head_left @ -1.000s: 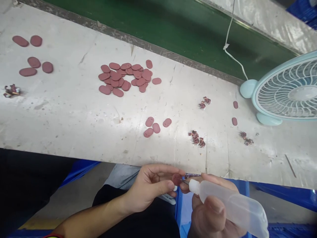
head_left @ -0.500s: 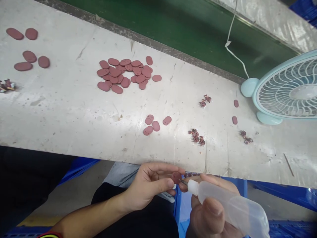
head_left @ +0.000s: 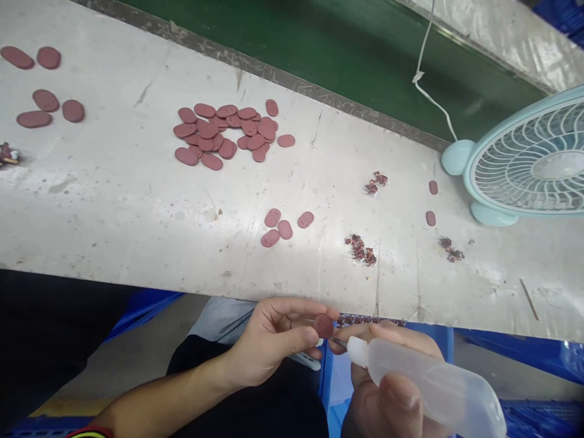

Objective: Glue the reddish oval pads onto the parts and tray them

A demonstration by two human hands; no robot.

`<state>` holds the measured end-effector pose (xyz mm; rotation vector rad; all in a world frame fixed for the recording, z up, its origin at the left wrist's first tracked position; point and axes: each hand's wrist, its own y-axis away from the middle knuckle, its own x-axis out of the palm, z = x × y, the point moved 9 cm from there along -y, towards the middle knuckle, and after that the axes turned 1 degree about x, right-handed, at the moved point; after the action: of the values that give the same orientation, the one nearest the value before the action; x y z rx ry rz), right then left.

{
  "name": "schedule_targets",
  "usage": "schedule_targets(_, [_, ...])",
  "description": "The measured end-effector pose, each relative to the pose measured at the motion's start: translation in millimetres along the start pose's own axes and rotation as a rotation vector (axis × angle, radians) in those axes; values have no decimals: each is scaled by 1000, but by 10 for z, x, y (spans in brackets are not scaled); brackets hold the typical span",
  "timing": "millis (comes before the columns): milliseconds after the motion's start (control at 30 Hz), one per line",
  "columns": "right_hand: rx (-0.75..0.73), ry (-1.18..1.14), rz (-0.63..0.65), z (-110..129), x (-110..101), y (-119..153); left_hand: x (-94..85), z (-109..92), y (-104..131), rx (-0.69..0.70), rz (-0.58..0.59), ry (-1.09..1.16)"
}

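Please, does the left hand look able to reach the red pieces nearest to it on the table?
Probably yes: nothing visible blocks the way from the left hand to those red pieces, but its fingers hold another piece.

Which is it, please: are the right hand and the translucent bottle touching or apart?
Touching: the head view shows the right hand gripping the translucent bottle, its thumb lying over the near side.
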<state>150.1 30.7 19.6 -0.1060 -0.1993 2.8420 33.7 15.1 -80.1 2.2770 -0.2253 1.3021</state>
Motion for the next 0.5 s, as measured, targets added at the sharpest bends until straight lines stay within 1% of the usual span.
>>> schedule_targets(100, [3,11,19,-24,0,30,-11,7,7,-4,-9,-11])
schedule_targets(167, [49,-45,20,-58,-61,-18,-22,5,12,-1,-16,-16])
schedule_targets(200, [91,-114,32,-88,-107,-73,-25,1,14,1,-17,-15])
schedule_targets(267, [244,-343,76,-210,-211,-227,-27,-13,17,9,-18,-8])
schedule_targets(300, [354,-524,86,-302,-268,-312,-24,-20,18,11,-18,-3])
schedule_targets(333, [481,-765,65,-407,-325,-392,-19,-27,19,11,-16,2])
schedule_targets(367, [620,-1088,5,-518,-365,-459,-13,-35,19,11,-14,8])
schedule_targets(400, [755,-1468,-80,-608,-374,-519,-10,-46,19,13,-18,14])
schedule_targets(433, [863,-1869,-199,-671,-374,-583,-10,-57,20,13,-25,18])
schedule_targets(467, [934,-2236,-339,-723,-380,-653,-12,-69,22,14,-33,16])
schedule_targets(500, [963,-2506,-470,-780,-401,-725,-16,-83,25,17,-45,10])
